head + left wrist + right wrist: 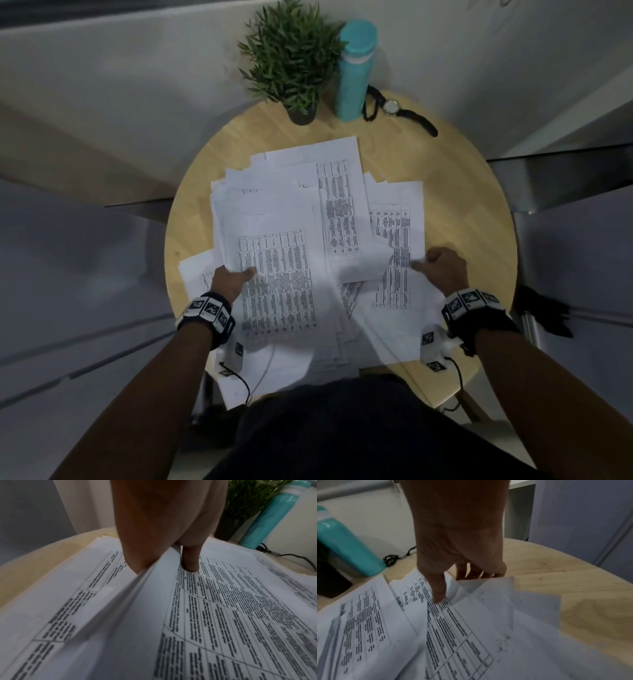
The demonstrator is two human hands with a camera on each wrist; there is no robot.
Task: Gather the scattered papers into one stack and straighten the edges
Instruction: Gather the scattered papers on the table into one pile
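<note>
Several white printed papers (308,219) lie fanned and overlapping across the round wooden table (462,212). My left hand (233,281) grips the left edge of the thick middle bundle (223,615), thumb (190,561) on top and fingers tucked under the lifted sheets. My right hand (442,270) pinches the right edge of the right-hand sheets (457,622). Its thumb (438,591) presses on the print and its fingers curl beneath a raised corner.
At the table's far edge stand a small potted plant (294,61) and a teal bottle (354,68), with a wristwatch (394,109) beside them. Some papers overhang the near edge by my lap. Grey cabinets surround the table.
</note>
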